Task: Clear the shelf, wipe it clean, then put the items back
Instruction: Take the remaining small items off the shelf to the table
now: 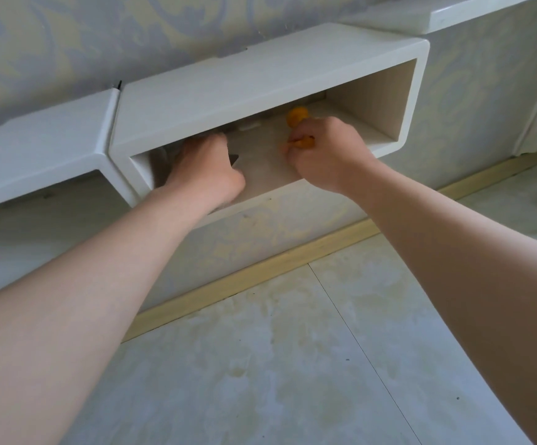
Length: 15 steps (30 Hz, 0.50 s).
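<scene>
A white box-shaped wall shelf (418,101) is open at the front, and both my hands reach inside it. My right hand (324,152) is closed around an orange object (296,115) whose rounded top pokes out above my knuckles; a second orange part (305,142) shows at my fingers. My left hand (203,168) is at the shelf's left end, curled over a dark item (234,158) of which only a corner shows. Whatever else lies behind that hand is hidden. The shelf floor (260,155) between my hands is bare and beige.
A second white shelf unit (42,146) adjoins on the left, and a third white ledge (472,11) sits higher at the top right. Patterned wallpaper covers the wall. Below are a wooden skirting board (260,277) and pale floor tiles (292,364).
</scene>
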### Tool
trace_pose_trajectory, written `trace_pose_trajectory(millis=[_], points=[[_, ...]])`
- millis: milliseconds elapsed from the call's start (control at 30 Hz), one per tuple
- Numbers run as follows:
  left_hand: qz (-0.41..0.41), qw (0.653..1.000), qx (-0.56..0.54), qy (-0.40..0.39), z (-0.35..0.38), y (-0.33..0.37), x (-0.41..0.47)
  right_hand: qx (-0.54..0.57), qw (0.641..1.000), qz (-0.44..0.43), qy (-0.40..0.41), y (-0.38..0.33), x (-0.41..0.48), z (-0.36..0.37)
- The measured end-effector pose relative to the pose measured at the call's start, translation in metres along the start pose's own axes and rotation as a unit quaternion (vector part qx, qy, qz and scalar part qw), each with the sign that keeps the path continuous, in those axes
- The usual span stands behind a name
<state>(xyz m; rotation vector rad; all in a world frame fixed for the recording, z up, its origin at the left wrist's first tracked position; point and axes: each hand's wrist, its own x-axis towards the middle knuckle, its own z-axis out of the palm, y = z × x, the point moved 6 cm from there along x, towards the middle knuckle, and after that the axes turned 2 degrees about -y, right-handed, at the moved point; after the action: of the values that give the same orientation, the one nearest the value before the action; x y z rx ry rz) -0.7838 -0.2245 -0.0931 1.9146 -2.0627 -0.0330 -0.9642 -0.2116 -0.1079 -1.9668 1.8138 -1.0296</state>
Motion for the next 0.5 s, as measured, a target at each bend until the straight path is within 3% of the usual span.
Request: trace_pose_trajectory(millis=[167, 333, 500], points=[[0.011, 0.998, -0.065, 0.012, -0.007, 0.007, -0.017, 0.053, 0.998, -0.008, 0.016, 0.000, -0.014, -0.008], [0.077, 0.987, -0.143, 0.009, -0.015, 0.013, -0.055, 0.024, 0.999, -0.032, 0.023, -0.001, -0.053, -0.013], [0.036, 0.950, -0.300, -0.081, -0.035, 0.007, -0.092, 0.051, 0.998, 0.019, 0.015, -0.009, -0.095, -0.032]])
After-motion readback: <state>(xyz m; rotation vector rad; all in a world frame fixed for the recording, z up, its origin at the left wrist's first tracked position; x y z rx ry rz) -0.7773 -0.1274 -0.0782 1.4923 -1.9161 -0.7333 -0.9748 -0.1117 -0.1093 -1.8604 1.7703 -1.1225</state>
